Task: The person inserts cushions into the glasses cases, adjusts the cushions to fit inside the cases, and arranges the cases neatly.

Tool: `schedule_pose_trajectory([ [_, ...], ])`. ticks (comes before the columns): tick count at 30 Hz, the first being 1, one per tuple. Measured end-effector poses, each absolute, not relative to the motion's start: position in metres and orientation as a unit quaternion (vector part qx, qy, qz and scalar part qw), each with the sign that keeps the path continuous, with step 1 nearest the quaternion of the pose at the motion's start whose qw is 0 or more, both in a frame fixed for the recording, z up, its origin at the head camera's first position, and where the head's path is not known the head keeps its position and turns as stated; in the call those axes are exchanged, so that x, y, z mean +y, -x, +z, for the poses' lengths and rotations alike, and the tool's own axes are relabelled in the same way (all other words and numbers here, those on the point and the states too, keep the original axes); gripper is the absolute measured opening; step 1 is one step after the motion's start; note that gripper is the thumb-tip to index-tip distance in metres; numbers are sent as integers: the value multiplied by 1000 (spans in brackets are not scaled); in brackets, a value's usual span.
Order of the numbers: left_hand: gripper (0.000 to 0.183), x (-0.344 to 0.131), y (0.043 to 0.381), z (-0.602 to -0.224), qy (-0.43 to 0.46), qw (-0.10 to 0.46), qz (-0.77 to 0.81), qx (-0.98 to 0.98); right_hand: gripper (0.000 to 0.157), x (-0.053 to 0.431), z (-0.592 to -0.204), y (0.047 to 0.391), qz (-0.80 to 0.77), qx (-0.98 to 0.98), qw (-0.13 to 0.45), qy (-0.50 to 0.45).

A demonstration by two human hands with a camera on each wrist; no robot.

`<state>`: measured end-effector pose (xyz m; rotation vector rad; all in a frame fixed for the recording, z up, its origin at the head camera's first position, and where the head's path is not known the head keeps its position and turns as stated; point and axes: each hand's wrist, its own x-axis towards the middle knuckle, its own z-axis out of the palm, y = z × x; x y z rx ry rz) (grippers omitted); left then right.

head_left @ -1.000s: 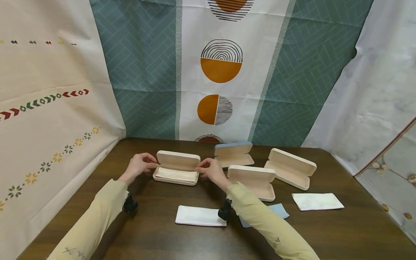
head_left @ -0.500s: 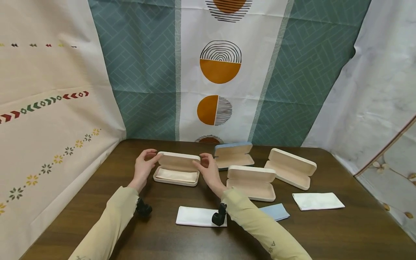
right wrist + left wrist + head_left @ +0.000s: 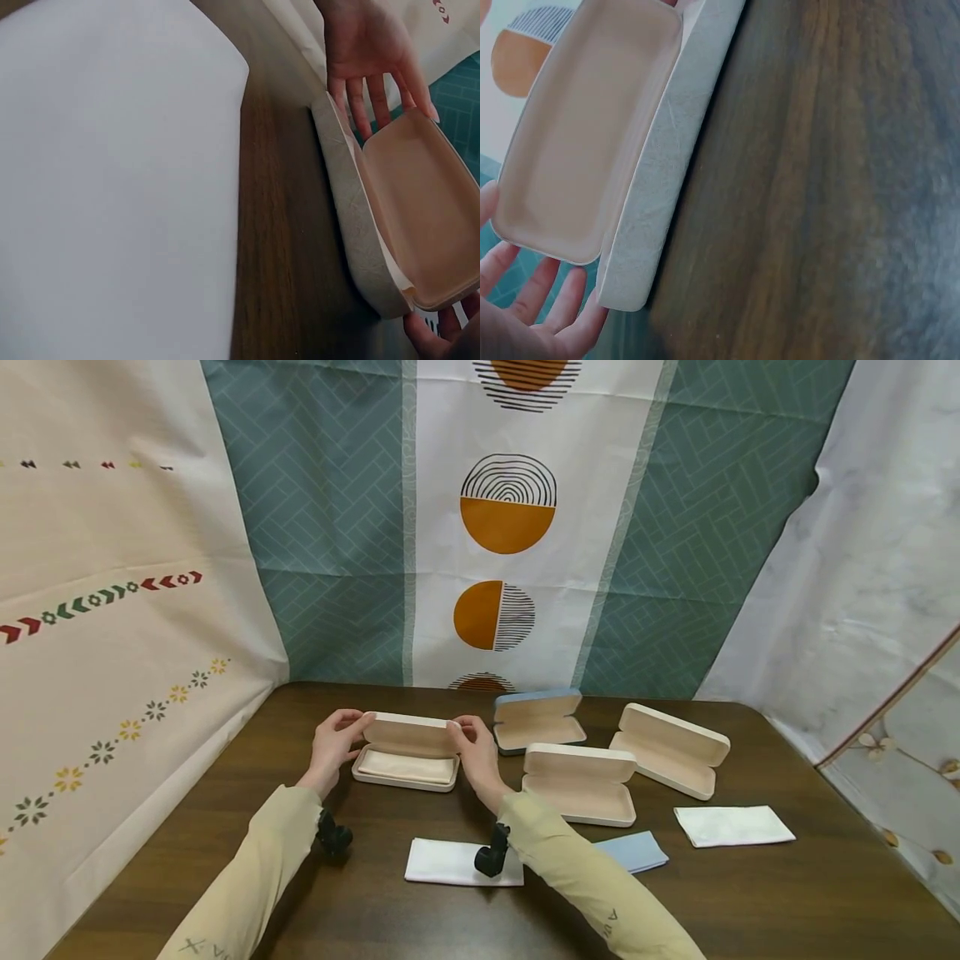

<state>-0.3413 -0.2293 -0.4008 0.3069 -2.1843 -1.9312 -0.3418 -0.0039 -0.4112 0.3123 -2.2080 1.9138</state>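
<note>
An open, pale glasses case (image 3: 414,737) stands on the table with its beige-lined lid raised. Inside its base lies a folded cream cloth (image 3: 405,767). My left hand (image 3: 333,750) holds the lid's left upper corner, the thumb at the top edge and the other fingers behind and beside it. At the opposite corner my right hand (image 3: 478,755) grips the lid the same way. In the left wrist view the lid's lining (image 3: 589,135) faces the camera, with spread left fingers (image 3: 536,289) around its end. Only fingertips of the right hand (image 3: 450,334) show at the right wrist view's lower edge.
To the right stand three more open cases: a blue one (image 3: 538,720), a pale one (image 3: 579,785) and another pale one (image 3: 671,750). Folded cloths lie nearer: white (image 3: 438,861), light blue (image 3: 636,850), and white (image 3: 733,825) at right. Patterned fabric (image 3: 345,527) hangs behind the table.
Both hands have left the ends of the cream cloth in the case and moved up to the lid's upper corners. The cloth stays in the base.
</note>
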Motion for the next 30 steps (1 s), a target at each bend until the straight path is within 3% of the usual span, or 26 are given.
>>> schedule_pose_trajectory([
  [8,55,-231,341,-400,-97,85,-659,-741,22,-1,-410,346,676,-729,79,-81],
  [16,54,-236,335,-397,-85,62,-644,-758,31,3,-405,344,670,-740,14,-65],
  [22,56,-239,330,-387,-64,22,-628,-775,34,8,-399,342,668,-741,-37,-56],
  [30,59,-246,328,-386,-44,-53,-629,-774,33,11,-394,338,676,-733,-62,-43],
])
